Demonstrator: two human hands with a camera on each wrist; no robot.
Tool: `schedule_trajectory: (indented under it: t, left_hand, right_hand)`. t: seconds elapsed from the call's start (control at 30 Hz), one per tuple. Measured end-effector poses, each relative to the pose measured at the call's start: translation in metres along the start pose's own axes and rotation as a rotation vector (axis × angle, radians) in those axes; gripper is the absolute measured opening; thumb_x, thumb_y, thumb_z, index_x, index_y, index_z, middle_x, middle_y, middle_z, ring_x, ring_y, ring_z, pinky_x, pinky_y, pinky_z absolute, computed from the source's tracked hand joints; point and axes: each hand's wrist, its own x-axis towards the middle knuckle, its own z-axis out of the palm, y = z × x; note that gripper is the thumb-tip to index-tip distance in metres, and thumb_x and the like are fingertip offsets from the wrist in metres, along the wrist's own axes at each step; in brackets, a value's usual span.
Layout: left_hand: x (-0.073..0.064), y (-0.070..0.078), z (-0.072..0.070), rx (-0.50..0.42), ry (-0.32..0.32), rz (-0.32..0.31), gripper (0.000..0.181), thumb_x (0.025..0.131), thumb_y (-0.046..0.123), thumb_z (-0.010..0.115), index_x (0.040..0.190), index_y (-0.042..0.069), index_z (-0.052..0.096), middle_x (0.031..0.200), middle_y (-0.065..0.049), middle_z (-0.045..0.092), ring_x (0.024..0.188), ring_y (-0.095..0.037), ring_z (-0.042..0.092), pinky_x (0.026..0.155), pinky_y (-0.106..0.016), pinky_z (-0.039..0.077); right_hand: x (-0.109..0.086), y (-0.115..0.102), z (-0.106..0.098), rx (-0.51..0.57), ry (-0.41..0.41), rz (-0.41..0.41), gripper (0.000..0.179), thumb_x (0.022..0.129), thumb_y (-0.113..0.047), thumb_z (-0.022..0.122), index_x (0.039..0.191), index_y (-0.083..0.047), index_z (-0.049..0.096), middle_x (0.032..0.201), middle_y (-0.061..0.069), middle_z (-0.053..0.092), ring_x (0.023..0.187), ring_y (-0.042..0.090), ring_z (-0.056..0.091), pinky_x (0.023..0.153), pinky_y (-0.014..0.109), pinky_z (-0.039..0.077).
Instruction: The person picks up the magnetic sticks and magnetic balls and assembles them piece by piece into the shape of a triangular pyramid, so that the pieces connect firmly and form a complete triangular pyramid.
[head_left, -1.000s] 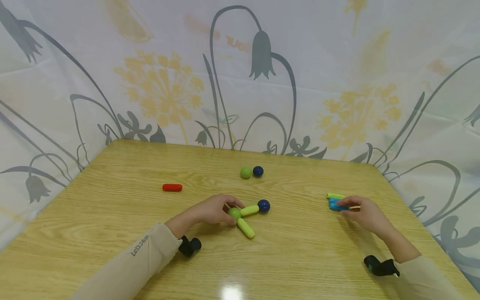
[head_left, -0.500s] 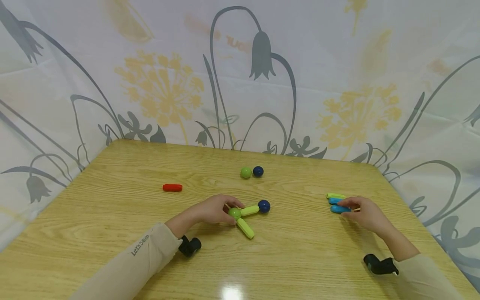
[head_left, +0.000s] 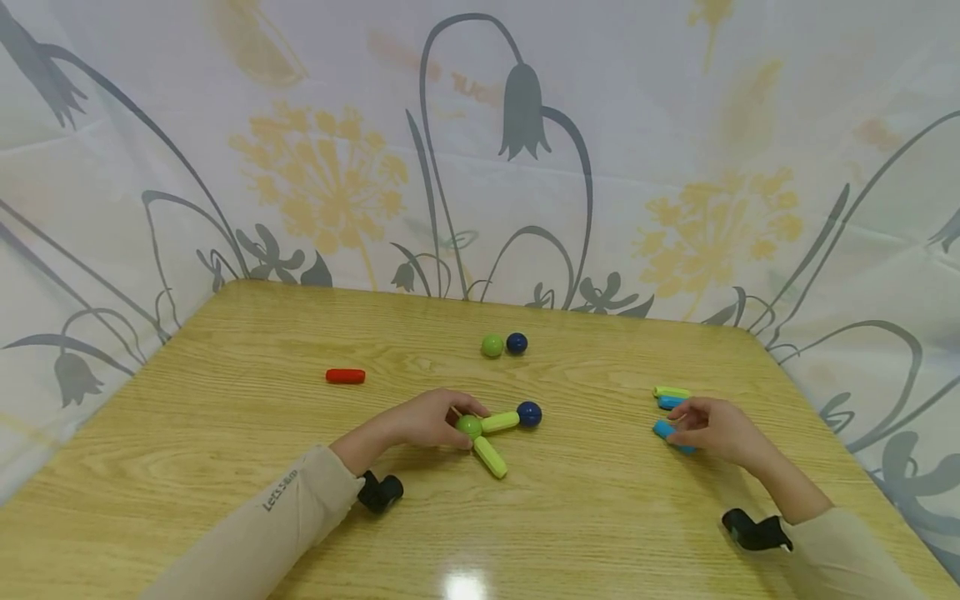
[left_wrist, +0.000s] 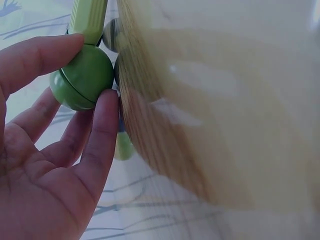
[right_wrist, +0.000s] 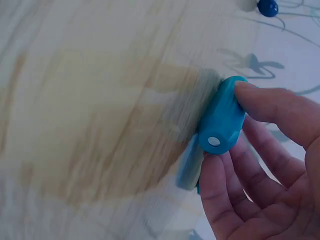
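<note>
My left hand (head_left: pixel 435 419) grips a green ball (head_left: pixel 469 427) between thumb and fingers, as the left wrist view (left_wrist: pixel 82 77) also shows. Two yellow-green rods join that ball: one rod (head_left: pixel 499 422) runs right to a dark blue ball (head_left: pixel 529 414), the other rod (head_left: pixel 491 457) points toward the front with a free end. On the right, my right hand (head_left: pixel 726 433) pinches a blue magnetic rod (right_wrist: pixel 222 117), a silvery disc showing in its end. Just behind the fingers lie a second blue rod (head_left: pixel 671 402) and a yellow-green rod (head_left: pixel 670 392), side by side.
Farther back on the wooden table (head_left: pixel 570 517) sit a loose green ball (head_left: pixel 492 345) and a dark blue ball (head_left: pixel 517 343). A red rod (head_left: pixel 346 376) lies at the left. A flower-printed cloth (head_left: pixel 480 208) hangs behind the table's back edge.
My right hand has drawn one blue rod toward the front, away from the other blue rod, and turned it at an angle. The left hand stays in place on the green ball.
</note>
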Motion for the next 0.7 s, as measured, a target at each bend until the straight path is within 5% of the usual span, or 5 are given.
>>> schedule_trajectory:
  t: [0.33,0.7]
  left_hand:
    - [-0.001,0.003,0.0,0.0,-0.015,0.029,0.038,0.086,0.004,0.065,0.123,0.006,0.059,0.117,-0.005,0.058,0.097,-0.019,0.055,0.078,-0.026,0.045]
    - [0.0,0.001,0.0,0.006,-0.019,0.034,0.037,0.086,0.004,0.064,0.123,0.006,0.059,0.117,-0.005,0.058,0.098,-0.018,0.055,0.081,-0.028,0.045]
  right_hand:
    - [0.001,-0.019,0.012,-0.004,-0.03,-0.027,0.026,0.085,-0.015,0.068,0.102,0.004,0.065,0.083,0.002,0.058,0.071,0.017,0.051,0.057,0.028,0.044]
    - [0.005,-0.047,0.026,0.173,-0.055,-0.117,0.03,0.085,-0.009,0.068,0.108,0.007,0.058,0.086,0.005,0.06,0.073,0.017,0.058,0.061,0.027,0.049]
